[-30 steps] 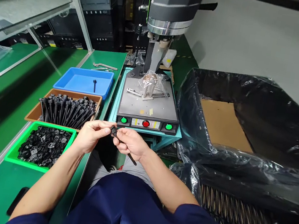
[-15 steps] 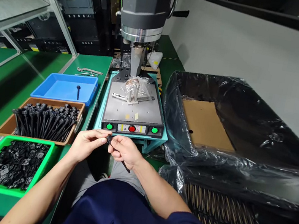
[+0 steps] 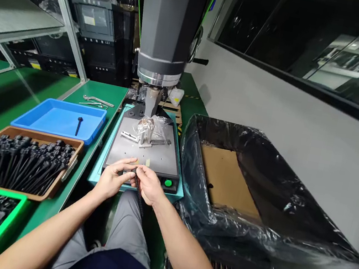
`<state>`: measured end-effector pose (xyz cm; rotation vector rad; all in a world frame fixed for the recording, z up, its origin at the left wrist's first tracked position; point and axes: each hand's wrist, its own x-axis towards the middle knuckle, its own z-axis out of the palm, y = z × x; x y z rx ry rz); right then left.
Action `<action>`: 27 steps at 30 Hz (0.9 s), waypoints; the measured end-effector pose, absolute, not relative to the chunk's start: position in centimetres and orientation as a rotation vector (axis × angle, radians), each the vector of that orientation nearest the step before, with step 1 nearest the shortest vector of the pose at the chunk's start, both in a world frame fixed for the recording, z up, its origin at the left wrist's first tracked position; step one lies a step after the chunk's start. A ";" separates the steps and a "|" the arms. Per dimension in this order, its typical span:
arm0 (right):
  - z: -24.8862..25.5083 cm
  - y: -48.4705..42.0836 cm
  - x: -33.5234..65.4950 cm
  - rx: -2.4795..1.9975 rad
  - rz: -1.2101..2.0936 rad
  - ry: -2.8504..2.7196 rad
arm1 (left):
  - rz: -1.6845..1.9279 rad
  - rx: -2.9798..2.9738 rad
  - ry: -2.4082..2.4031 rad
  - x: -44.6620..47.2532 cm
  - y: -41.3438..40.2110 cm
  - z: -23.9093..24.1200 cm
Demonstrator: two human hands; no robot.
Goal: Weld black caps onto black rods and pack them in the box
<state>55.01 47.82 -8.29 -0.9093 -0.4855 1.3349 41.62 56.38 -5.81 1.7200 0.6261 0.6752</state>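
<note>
In front of the press (image 3: 166, 21), in the head view, my right hand (image 3: 149, 187) pinches a black tie (image 3: 139, 199) between thumb and bent fingers; the tail slants downward. My left hand (image 3: 112, 181) closes thumb and fingertips at the upper end, upper fingers loosely extended; exact contact is hidden. The brown tray (image 3: 58, 183) stands left on the tabletop (image 3: 42, 221). Step in hand, as I judge it: two-handed fingertip work at the upper end. The next move calls for a steady pinch and close alignment.
</note>
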 end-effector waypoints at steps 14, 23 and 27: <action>-9.5 61.2 66.3 -1.436 0.788 -0.696 | 0.587 0.733 0.982 54.0 69.4 -5.1; -6.5 63.3 68.8 -1.694 0.365 -1.026 | 0.720 0.745 0.885 56.4 72.4 -2.6; -7.3 65.3 69.0 -1.736 0.261 -1.114 | 0.727 0.749 0.884 56.7 72.6 -2.6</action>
